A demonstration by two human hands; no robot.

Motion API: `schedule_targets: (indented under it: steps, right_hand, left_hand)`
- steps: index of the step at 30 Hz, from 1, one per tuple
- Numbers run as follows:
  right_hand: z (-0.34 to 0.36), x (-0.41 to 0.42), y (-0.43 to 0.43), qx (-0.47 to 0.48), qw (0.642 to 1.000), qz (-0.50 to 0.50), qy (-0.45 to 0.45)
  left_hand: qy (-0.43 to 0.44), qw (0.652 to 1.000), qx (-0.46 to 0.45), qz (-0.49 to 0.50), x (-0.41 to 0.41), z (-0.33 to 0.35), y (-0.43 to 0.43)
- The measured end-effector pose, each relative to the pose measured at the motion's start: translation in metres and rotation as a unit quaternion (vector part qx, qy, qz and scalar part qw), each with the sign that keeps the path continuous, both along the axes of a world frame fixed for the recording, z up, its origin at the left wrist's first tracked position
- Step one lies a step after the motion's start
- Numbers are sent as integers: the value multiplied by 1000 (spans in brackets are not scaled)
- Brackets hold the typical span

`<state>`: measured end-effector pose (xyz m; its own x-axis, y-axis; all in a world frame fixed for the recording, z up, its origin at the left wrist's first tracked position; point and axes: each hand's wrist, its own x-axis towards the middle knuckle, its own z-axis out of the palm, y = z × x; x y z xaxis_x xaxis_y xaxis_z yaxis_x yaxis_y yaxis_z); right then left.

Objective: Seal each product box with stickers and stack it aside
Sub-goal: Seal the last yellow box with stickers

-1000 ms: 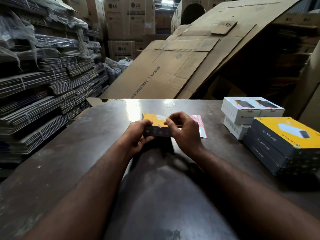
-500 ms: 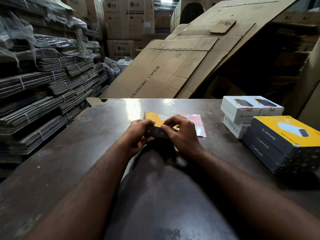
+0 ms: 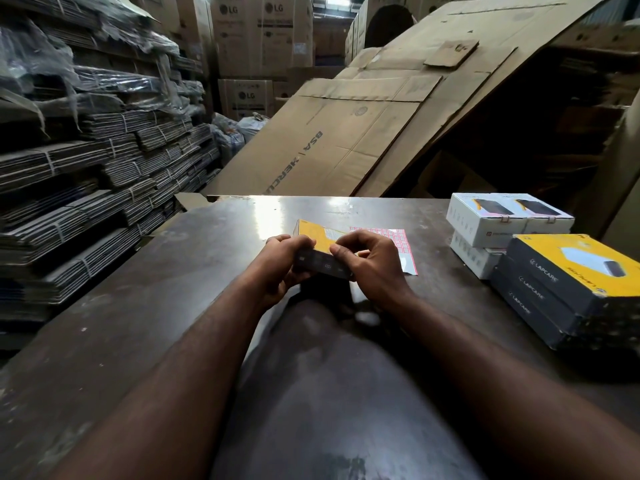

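Box (image 3: pixel 317 239) gripped between left hand (image 3: pixel 277 261), right hand (image 3: pixel 370 263).

Yellow-topped box (image 3: pixel 313 237), pink-gridded sticker sheet (image 3: pixel 398 237).

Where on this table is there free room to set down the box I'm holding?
The table is bare across its left half, from the left hand to the left edge, and in a strip beyond the sticker sheet along the far edge. The right side is crowded: the white boxes and the yellow-and-dark stack stand close together.
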<state>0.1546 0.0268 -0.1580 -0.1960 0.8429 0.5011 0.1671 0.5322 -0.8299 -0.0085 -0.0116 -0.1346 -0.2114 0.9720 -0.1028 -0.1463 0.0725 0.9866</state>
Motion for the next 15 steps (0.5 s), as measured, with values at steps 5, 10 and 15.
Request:
schedule_targets:
  steps: [5, 10, 15]
  right_hand:
    - [1, 1, 0, -24, 1000, 16, 11]
    - [2, 2, -1, -57, 998, 29, 17]
    - [2, 3, 0, -69, 997, 39, 18]
  left_hand:
    - [-5, 1000, -2, -10, -1, -1, 1]
    - [1, 1000, -5, -6, -4, -3, 4]
    - [-6, 1000, -4, -5, -4, -3, 4]
